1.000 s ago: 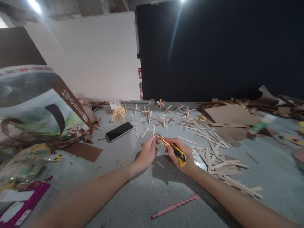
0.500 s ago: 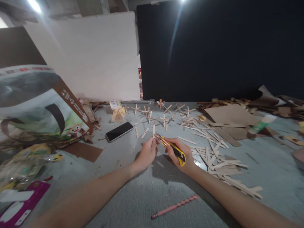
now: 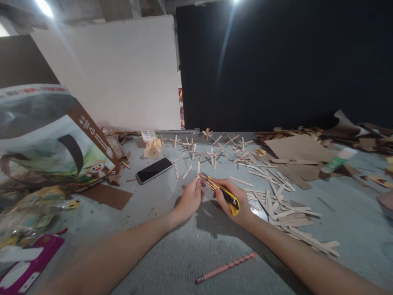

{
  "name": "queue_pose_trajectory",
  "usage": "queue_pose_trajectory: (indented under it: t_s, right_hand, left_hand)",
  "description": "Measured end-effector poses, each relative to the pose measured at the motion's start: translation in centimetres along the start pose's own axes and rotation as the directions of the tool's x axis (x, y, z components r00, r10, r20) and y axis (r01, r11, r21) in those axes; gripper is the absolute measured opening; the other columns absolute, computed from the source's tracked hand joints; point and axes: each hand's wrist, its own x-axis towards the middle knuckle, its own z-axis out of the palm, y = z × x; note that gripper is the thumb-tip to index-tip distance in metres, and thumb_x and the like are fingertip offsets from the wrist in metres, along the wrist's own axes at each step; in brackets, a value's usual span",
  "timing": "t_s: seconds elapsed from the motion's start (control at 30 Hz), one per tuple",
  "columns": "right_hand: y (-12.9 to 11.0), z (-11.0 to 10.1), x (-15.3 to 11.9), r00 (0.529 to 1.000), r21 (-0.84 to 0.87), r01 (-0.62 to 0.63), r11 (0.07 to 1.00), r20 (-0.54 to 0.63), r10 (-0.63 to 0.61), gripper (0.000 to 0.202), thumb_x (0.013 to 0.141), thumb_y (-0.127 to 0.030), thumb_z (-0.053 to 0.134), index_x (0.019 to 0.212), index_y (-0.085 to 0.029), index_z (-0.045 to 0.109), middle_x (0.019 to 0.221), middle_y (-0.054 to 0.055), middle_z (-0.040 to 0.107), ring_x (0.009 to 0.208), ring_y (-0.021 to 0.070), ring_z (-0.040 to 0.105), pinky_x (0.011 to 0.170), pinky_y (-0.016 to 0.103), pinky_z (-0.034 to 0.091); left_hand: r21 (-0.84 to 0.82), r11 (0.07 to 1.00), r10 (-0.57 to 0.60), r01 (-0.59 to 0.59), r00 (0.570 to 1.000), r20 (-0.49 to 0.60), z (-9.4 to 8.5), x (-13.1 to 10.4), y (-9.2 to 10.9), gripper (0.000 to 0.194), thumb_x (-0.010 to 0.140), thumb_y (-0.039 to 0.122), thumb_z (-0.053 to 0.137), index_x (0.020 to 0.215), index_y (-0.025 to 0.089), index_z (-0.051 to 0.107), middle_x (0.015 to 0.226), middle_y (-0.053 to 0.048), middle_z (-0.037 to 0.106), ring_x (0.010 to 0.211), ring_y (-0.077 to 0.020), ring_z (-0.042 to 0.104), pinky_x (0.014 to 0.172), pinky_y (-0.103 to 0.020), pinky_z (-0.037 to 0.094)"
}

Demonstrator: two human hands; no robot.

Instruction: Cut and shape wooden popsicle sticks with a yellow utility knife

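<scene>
Pinched in my left hand point(image 3: 190, 197) is a thin wooden craft stick point(image 3: 198, 169), its upper end pointing away from me. My right hand point(image 3: 236, 200) is wrapped round a yellow and black utility knife point(image 3: 226, 196). The knife's front end meets the stick close to my left fingertips; the exact contact is too small to make out. Beyond my hands lie short stick pieces point(image 3: 187, 172) and several small crossed-stick shapes point(image 3: 211, 155). A loose pile of craft sticks point(image 3: 284, 215) spreads to the right of my right hand.
A phone point(image 3: 154, 170) lies left of my hands, and a pink pencil point(image 3: 225, 268) is in front of me. Cardboard sheets point(image 3: 302, 149) and a glue stick point(image 3: 339, 160) are at right. On the left stand a printed bag point(image 3: 89, 135) and a magenta object point(image 3: 50, 248). Panels close off the back.
</scene>
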Motion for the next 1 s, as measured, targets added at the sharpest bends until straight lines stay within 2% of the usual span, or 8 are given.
queue_pose_trajectory:
  t_s: [0.17, 0.27, 0.47, 0.6, 0.83, 0.93, 1.0]
  right_hand:
    - [0.0, 0.2, -0.4, 0.997, -0.006, 0.077, 0.997, 0.016, -0.077, 0.025, 0.101, -0.021, 0.057, 0.124, -0.022, 0.066, 0.094, 0.007, 0.079, 0.067, 0.0167, 0.073, 0.065, 0.028, 0.061]
    - [-0.1, 0.5, -0.6, 0.997, -0.015, 0.075, 0.997, 0.026, -0.075, 0.027, 0.101, -0.020, 0.057, 0.126, -0.023, 0.065, 0.094, 0.007, 0.078, 0.069, 0.0180, 0.074, 0.067, 0.029, 0.061]
    - [-0.8, 1.1, -0.9, 1.000, 0.027, 0.008, 1.000, 0.005, -0.008, 0.024, 0.101, -0.021, 0.059, 0.124, -0.024, 0.066, 0.090, 0.004, 0.076, 0.067, 0.0168, 0.072, 0.066, 0.028, 0.060]
    - [-0.9, 1.1, -0.9, 0.997, 0.074, -0.071, 0.995, -0.018, 0.072, 0.019, 0.102, -0.026, 0.059, 0.119, -0.022, 0.066, 0.081, 0.002, 0.075, 0.060, 0.0151, 0.069, 0.060, 0.026, 0.057]
    - [-1.2, 1.2, -0.8, 0.975, 0.230, -0.198, 0.953, -0.052, 0.215, 0.022, 0.107, -0.037, 0.054, 0.114, -0.020, 0.067, 0.074, 0.002, 0.072, 0.060, 0.0158, 0.070, 0.058, 0.026, 0.058]
    - [-1.2, 1.4, -0.9, 0.983, 0.190, -0.170, 0.967, -0.035, 0.180, 0.021, 0.106, -0.032, 0.055, 0.120, -0.021, 0.066, 0.082, 0.005, 0.076, 0.066, 0.0169, 0.072, 0.063, 0.028, 0.060]
    - [-1.1, 1.4, -0.9, 0.996, 0.123, -0.089, 0.988, -0.012, 0.091, 0.024, 0.105, -0.026, 0.056, 0.126, -0.023, 0.065, 0.091, 0.007, 0.077, 0.074, 0.0181, 0.074, 0.069, 0.030, 0.061]
  left_hand:
    - [-0.025, 0.999, -0.025, 0.025, 1.000, -0.011, 0.2, -0.1, -0.4, 0.052, 0.099, 0.071, 0.044, 0.084, 0.022, 0.048, 0.062, 0.006, 0.043, 0.053, -0.0113, 0.040, 0.052, -0.025, 0.033]
    - [-0.043, 0.999, -0.028, 0.027, 1.000, -0.009, 0.2, -0.1, -0.5, 0.050, 0.100, 0.070, 0.046, 0.083, 0.022, 0.048, 0.063, 0.005, 0.044, 0.054, -0.0115, 0.041, 0.052, -0.025, 0.033]
    - [0.020, 1.000, -0.006, 0.006, 1.000, 0.006, -0.1, -0.1, -0.4, 0.051, 0.101, 0.069, 0.044, 0.081, 0.022, 0.047, 0.063, 0.004, 0.046, 0.056, -0.0125, 0.043, 0.055, -0.026, 0.035]
    - [0.057, 0.998, 0.000, 0.000, 1.000, -0.004, -0.2, -0.1, -0.6, 0.051, 0.100, 0.070, 0.044, 0.082, 0.023, 0.048, 0.063, 0.004, 0.046, 0.055, -0.0125, 0.041, 0.053, -0.027, 0.034]
    - [0.015, 1.000, 0.010, -0.011, 1.000, 0.005, 0.0, -0.1, -0.6, 0.042, 0.102, 0.062, 0.046, 0.085, 0.023, 0.046, 0.069, 0.004, 0.046, 0.057, -0.0120, 0.041, 0.055, -0.026, 0.036]
    - [-0.011, 1.000, 0.024, -0.023, 1.000, 0.014, 0.1, -0.1, -0.6, 0.037, 0.103, 0.055, 0.047, 0.084, 0.023, 0.045, 0.070, 0.004, 0.045, 0.060, -0.0120, 0.041, 0.056, -0.025, 0.036]
    - [-0.056, 0.998, 0.010, -0.008, 0.999, 0.031, 0.1, -0.1, -0.6, 0.035, 0.104, 0.052, 0.046, 0.083, 0.023, 0.044, 0.069, 0.004, 0.044, 0.060, -0.0119, 0.040, 0.057, -0.025, 0.035]
